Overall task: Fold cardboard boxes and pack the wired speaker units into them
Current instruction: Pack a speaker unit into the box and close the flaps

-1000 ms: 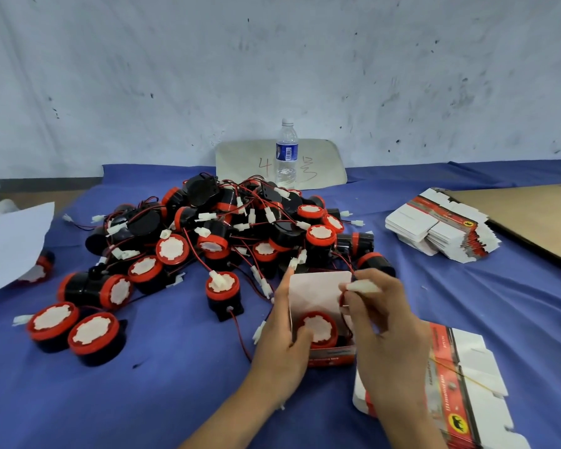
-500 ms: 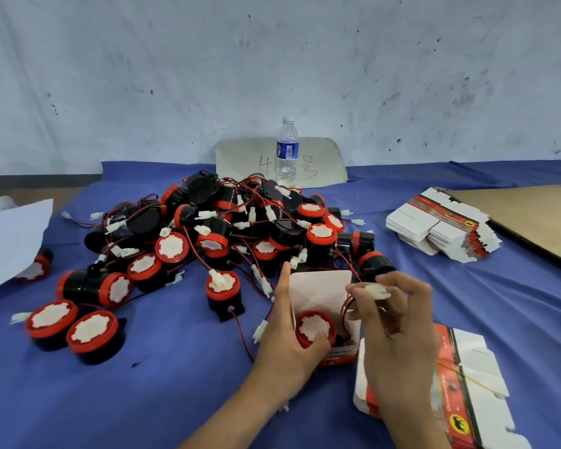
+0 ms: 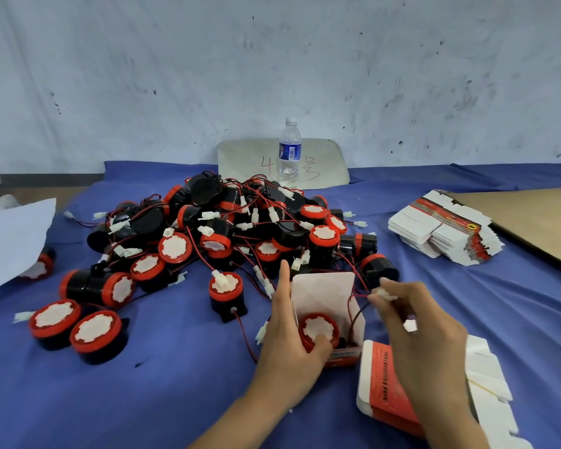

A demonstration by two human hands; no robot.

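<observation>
A small folded cardboard box (image 3: 324, 288) stands open on the blue cloth, its white flap up. Inside it sits a red and black speaker unit (image 3: 318, 328). My left hand (image 3: 289, 338) grips the box's left side, thumb on the speaker's top, index finger straight along the flap. My right hand (image 3: 415, 328) pinches the speaker's white connector (image 3: 382, 294) just right of the box; its red and black wire (image 3: 353, 306) runs into the box. A pile of speaker units (image 3: 234, 231) lies behind.
A banded stack of flat boxes (image 3: 386, 393) lies under my right wrist. Another stack of flat boxes (image 3: 444, 231) sits far right beside a brown cardboard sheet (image 3: 531, 218). A water bottle (image 3: 290, 153) stands at the back. Two loose speakers (image 3: 75, 328) sit front left, white paper (image 3: 10, 234) at left.
My right hand has moved right and down, drawing the connector and wire away from above the box. The speaker sits lower in the box. My left hand stays on the box.
</observation>
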